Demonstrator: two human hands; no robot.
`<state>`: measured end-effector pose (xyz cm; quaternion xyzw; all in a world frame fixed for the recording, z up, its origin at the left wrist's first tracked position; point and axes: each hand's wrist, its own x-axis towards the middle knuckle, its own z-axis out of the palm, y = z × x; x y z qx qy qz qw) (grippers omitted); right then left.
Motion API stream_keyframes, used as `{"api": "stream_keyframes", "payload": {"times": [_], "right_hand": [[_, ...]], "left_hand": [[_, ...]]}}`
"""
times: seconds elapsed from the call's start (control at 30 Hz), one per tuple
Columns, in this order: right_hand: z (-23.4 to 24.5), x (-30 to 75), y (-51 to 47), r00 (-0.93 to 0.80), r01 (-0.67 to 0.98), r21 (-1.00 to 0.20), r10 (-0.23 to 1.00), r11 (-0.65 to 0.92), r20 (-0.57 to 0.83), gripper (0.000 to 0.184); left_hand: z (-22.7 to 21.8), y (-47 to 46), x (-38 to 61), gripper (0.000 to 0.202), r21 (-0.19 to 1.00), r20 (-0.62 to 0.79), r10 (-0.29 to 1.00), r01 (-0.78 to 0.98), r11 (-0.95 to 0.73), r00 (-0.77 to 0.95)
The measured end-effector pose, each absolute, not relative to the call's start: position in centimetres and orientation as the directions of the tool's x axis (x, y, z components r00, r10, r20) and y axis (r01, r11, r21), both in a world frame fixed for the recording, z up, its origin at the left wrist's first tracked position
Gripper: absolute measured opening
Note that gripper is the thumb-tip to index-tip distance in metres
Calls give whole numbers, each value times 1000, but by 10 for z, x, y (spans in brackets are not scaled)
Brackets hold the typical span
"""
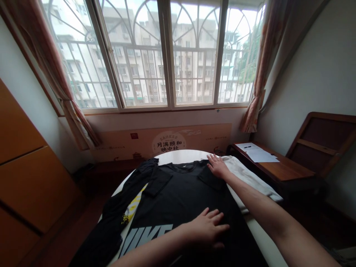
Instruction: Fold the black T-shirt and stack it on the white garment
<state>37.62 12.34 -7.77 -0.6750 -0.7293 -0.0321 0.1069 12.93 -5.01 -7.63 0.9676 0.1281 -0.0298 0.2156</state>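
Observation:
A black T-shirt with large grey lettering lies spread out on a white round table, its neckline toward the window. My left hand rests on the front of the shirt, fingers spread and holding nothing. Farther up, my right hand lies flat at the shirt's sleeve and shoulder on the right, its fingers apart. The sleeve on the left lies flat across the shirt's side. The lower part of the shirt is partly hidden by my left forearm.
Dark clothing lies along the table's left side, beside a yellow patterned patch. Folded white cloth sits at the right. Beyond it, a wooden side table carries paper sheets and a pen.

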Motion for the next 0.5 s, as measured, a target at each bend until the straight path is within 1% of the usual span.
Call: {"api": "stream_keyframes", "payload": {"times": [0.1, 0.17, 0.2, 0.23, 0.27, 0.3, 0.37, 0.43, 0.5], "right_hand": [[-67, 386, 98, -14, 985, -148, 905, 85, 424, 63], [-64, 396, 72, 9, 969, -209, 831, 130, 556, 61], [-64, 402, 56, 16, 958, -238, 801, 159, 599, 60], [-64, 407, 39, 25, 947, -263, 774, 185, 633, 60], [-64, 413, 19, 41, 936, -287, 749, 202, 661, 60], [-65, 417, -2, 64, 928, -310, 728, 209, 682, 59], [-69, 423, -47, 135, 915, -358, 695, 186, 706, 59], [-77, 426, -94, 213, 898, -415, 684, 145, 698, 62], [-88, 426, -140, 298, 869, -487, 694, 88, 656, 66]], "left_hand": [[-49, -76, 97, 51, 448, -206, 113, 196, -872, 972], [-25, -94, 74, 43, 528, -246, 67, 192, -827, 967], [-12, -103, 61, 43, 569, -255, 71, 209, -796, 964], [1, -112, 47, 44, 598, -250, 117, 249, -762, 961], [12, -120, 32, 44, 608, -232, 221, 318, -727, 947], [21, -127, 16, 44, 609, -213, 352, 405, -682, 912], [30, -139, -17, 39, 615, -129, 625, 556, -559, 770], [24, -148, -51, 34, 643, 35, 817, 613, -459, 575], [5, -158, -82, 35, 690, 251, 922, 614, -385, 296]]}}
